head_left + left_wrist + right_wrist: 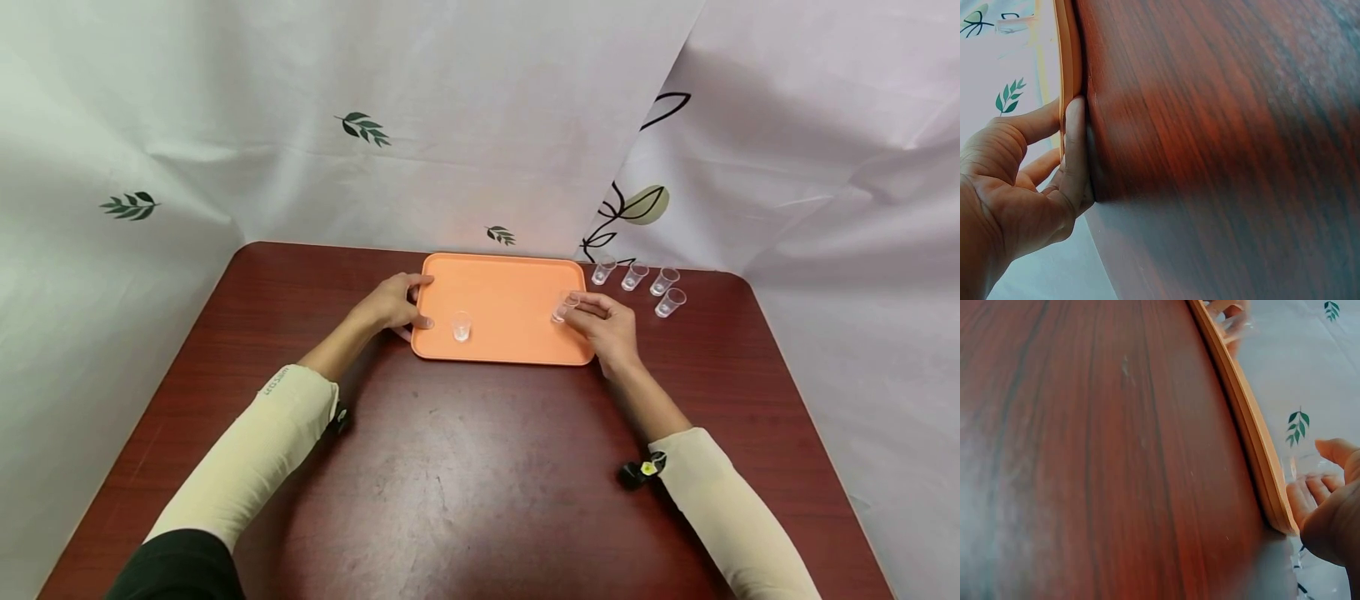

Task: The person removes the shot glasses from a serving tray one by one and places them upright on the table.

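My left hand [392, 302] grips the left end of an orange tray [495, 283], its thumb over the rim; in the left wrist view, the fingers [1074, 140] lie along the tray's edge. One small clear cup [461, 327] stands on the tray near the front left. At the tray's right side, my right hand [606, 329] pinches a second small clear cup [559, 314] between thumb and fingertips, partly hiding it. In the right wrist view, the right hand [1332, 503] is beside the tray's rim, with the cup only faintly visible.
Several more clear cups [634, 276] stand on the dark red wooden table [450, 467], right of the tray near the back edge. A white leaf-printed cloth [450, 125] hangs behind the table and along its sides.
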Demonstrator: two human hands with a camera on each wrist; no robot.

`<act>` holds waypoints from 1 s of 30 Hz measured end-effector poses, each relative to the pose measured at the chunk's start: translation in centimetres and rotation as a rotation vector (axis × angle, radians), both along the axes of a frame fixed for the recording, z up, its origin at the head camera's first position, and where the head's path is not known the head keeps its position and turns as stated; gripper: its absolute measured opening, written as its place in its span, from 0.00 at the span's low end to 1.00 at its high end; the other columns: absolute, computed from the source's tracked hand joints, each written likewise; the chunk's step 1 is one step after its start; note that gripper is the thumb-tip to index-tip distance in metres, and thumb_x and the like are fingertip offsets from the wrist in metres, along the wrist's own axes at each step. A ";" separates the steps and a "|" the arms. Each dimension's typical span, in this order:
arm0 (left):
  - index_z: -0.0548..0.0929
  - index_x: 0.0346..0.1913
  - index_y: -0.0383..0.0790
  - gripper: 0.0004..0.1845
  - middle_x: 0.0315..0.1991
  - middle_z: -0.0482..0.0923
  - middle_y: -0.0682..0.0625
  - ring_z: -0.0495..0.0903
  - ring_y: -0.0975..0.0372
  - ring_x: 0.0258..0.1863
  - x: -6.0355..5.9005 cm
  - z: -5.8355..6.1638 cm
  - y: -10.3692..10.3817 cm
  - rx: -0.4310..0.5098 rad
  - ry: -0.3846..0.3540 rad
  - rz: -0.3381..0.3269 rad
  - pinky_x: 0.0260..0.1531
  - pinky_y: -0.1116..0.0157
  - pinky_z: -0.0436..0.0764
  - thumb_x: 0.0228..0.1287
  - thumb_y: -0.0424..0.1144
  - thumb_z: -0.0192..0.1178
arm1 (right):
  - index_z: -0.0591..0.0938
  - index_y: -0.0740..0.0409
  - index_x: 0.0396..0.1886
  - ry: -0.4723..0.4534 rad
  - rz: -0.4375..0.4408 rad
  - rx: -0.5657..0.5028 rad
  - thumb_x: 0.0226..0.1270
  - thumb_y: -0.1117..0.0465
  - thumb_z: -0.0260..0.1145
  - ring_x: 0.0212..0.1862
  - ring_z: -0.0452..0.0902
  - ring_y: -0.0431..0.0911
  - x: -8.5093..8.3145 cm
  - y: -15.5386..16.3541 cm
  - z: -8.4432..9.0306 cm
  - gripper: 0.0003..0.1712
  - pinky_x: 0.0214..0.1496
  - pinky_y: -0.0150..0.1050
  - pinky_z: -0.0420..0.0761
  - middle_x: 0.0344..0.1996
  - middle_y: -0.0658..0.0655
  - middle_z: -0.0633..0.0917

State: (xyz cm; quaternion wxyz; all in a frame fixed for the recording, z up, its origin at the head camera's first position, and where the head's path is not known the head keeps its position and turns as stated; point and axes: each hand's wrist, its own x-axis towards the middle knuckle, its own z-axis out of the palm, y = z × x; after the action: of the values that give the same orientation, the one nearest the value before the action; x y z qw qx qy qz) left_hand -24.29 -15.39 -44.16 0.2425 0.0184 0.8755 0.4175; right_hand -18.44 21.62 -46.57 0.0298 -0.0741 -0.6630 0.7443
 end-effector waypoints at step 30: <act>0.65 0.90 0.44 0.52 0.65 0.63 0.37 0.85 0.56 0.33 0.0 -0.1 -0.1 -0.002 0.003 -0.007 0.29 0.60 0.97 0.67 0.24 0.79 | 0.89 0.76 0.61 0.074 -0.251 -0.001 0.63 0.77 0.82 0.42 0.93 0.35 -0.2 5.6 -0.5 0.25 0.48 0.24 0.94 0.35 0.44 0.96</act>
State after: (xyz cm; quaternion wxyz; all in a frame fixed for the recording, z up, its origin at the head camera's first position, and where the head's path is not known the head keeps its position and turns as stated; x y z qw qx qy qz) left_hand -24.32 -15.46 -44.26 0.2426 0.0219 0.8764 0.4155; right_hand -18.64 27.22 -47.11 0.1472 -0.1288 -0.6466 0.7373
